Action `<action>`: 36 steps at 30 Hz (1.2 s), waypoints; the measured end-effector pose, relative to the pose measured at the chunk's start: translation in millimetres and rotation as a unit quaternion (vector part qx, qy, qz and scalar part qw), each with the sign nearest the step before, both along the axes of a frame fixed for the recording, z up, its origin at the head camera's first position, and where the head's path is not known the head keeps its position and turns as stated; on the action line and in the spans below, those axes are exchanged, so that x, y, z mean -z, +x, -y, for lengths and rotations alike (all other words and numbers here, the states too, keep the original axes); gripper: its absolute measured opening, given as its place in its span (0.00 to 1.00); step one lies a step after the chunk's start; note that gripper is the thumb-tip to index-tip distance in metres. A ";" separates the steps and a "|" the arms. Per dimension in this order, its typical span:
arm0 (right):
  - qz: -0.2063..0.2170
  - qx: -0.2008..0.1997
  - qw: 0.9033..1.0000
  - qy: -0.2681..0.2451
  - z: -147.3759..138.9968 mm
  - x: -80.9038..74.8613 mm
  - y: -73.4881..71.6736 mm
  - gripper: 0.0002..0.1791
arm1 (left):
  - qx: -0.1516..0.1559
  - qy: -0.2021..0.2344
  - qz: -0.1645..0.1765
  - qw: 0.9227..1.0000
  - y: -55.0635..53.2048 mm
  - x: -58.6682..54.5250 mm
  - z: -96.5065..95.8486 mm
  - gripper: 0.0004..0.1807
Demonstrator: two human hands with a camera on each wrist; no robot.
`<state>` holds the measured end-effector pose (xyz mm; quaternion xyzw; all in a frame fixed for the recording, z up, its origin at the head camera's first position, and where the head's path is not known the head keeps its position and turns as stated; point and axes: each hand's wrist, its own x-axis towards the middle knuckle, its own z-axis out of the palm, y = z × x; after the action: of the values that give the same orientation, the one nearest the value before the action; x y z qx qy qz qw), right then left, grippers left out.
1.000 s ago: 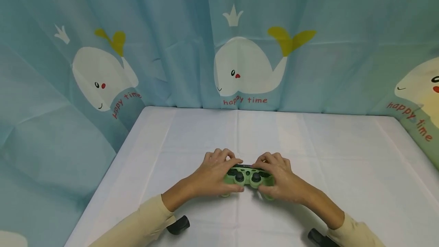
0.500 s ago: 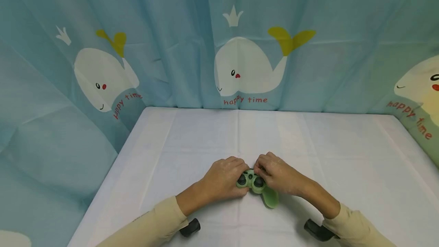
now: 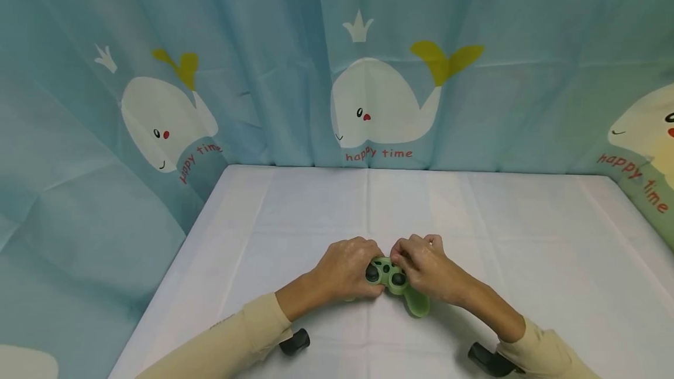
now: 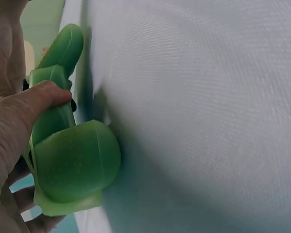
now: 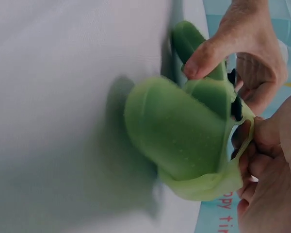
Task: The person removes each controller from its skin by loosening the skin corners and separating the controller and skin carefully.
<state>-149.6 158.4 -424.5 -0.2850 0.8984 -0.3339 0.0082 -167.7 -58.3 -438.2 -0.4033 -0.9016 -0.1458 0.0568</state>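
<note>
A game controller (image 3: 386, 271) in a soft green silicone cover (image 5: 179, 131) is held above the table near its front. Its two black thumbsticks face up in the head view. My left hand (image 3: 348, 268) grips the controller's left side, its thumb pressing the green cover in the left wrist view. At the other side, my right hand (image 3: 432, 271) pinches the cover's edge between thumb and fingers. That edge is stretched away from the controller, leaving a gap in the right wrist view. The right handle (image 3: 418, 303) sticks out below my right hand; the left hand hides most of the left one.
A white cloth covers the table (image 3: 305, 209). Blue curtains (image 3: 284, 75) printed with whales rise behind it and at both sides. Black cylindrical devices (image 3: 295, 342) show beside both sleeves, close above the tabletop.
My left hand has moved right and closed around the controller's left side. My right fingers have curled in to pinch the cover's edge, and the right handle has come into view.
</note>
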 end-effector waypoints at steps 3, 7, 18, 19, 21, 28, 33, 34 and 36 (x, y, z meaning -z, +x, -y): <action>0.008 0.000 1.000 -0.006 -0.9 -1.9 1.3 0.06 | -0.004 0.008 0.000 1.000 -1.0 2.4 -1.6 0.18; -0.027 -0.011 0.999 0.014 -1.3 -4.6 5.5 0.05 | -0.019 0.001 -0.005 1.000 -0.4 3.2 -2.5 0.18; -0.225 -0.111 0.967 0.042 7.8 7.7 55.6 0.10 | -0.037 0.004 0.016 0.999 -6.1 0.6 1.6 0.22; -0.226 -0.105 0.968 0.039 6.8 9.1 57.3 0.11 | -0.032 0.008 0.015 0.999 -6.8 0.8 2.4 0.22; -0.207 -0.079 0.975 0.026 2.1 9.5 55.3 0.12 | -0.021 0.011 0.015 1.000 -5.8 0.9 2.8 0.22; -0.103 0.009 0.989 0.102 -4.4 7.2 26.6 0.25 | -0.035 -0.008 0.010 0.999 1.2 0.4 0.2 0.22; -0.090 -0.010 0.990 0.106 -3.2 7.1 15.4 0.19 | -0.040 -0.016 0.015 0.999 3.5 -2.3 -3.2 0.20; -0.096 -0.015 0.990 0.102 -2.6 6.7 14.6 0.17 | -0.039 -0.018 0.011 0.999 3.4 -2.3 -3.4 0.20; -0.107 -0.022 0.989 0.098 -1.0 5.6 13.5 0.16 | -0.036 -0.026 -0.001 0.999 3.0 -2.9 -2.7 0.20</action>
<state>-136.1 159.4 -430.1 -0.3364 0.9160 -0.2118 -0.0531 -164.7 -55.6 -435.3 -0.3718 -0.9190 -0.1197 0.0529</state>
